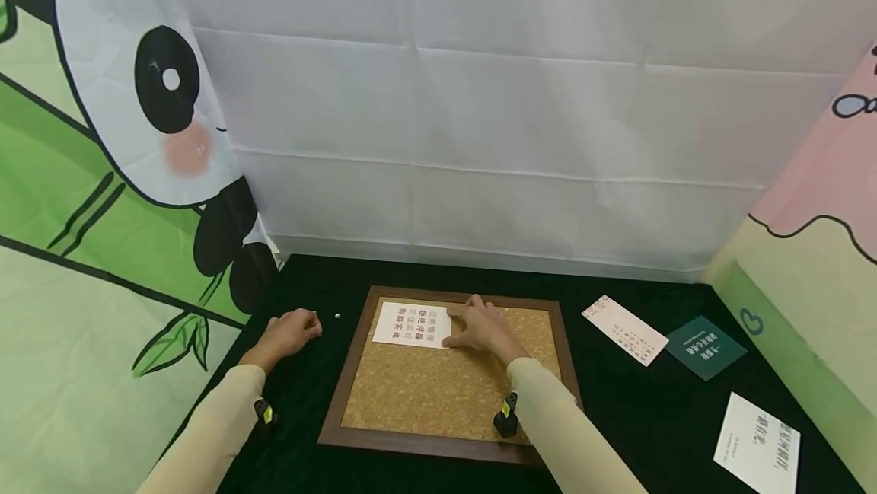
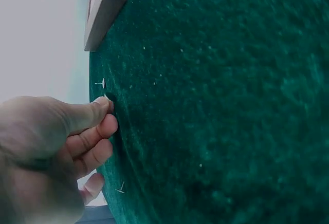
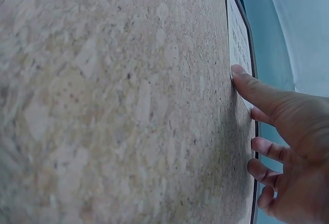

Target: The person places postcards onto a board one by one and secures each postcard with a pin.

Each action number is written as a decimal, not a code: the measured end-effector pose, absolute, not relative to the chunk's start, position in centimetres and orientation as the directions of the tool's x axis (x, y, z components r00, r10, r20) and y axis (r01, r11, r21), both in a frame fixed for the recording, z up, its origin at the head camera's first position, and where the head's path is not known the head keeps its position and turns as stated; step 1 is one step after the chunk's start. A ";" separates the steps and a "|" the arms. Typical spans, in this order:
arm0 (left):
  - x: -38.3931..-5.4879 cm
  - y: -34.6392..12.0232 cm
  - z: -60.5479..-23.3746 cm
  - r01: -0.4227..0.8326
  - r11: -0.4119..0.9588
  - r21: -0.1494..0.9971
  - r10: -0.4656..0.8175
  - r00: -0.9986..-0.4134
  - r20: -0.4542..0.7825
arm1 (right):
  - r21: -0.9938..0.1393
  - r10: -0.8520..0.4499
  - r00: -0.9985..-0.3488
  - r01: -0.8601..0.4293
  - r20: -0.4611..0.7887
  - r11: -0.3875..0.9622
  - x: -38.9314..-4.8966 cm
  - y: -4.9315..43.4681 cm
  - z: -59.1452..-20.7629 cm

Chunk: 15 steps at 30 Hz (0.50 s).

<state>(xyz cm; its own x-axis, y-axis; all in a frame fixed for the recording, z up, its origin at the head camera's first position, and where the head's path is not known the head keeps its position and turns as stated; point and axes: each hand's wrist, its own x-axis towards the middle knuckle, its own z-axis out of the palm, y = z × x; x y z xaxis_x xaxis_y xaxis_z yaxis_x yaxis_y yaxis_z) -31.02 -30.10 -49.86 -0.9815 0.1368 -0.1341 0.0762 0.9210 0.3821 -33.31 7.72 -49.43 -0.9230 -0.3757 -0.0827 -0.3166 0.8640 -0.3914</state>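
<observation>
A white card with printed characters lies at the upper left of a cork board. My right hand rests at the card's right end. In the right wrist view its thumb presses the card's edge, and the other fingers spread loosely beside it. Left of the board, my left hand is low over the dark green cloth. Its thumb and index finger pinch a small thumbtack, mostly hidden by the fingertips. One loose thumbtack lies just beyond them, another thumbtack nearer the little finger.
A brown wooden frame borders the board. Right of it lie a pale pink card, a dark teal card and a larger white card. A white sheet hangs behind the table.
</observation>
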 end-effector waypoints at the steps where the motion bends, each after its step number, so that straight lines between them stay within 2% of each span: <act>1: -31.0 -30.1 -49.9 0.066 0.921 0.385 0.127 -0.983 -0.136 | -0.390 -0.375 -0.923 -0.316 -0.082 0.865 -33.3 7.7 -49.5; 15: -31.2 -30.5 -49.9 -0.020 0.890 0.455 0.049 -0.989 -0.139 | -0.405 -0.364 -0.928 -0.303 -0.083 0.863 -33.0 7.6 -49.2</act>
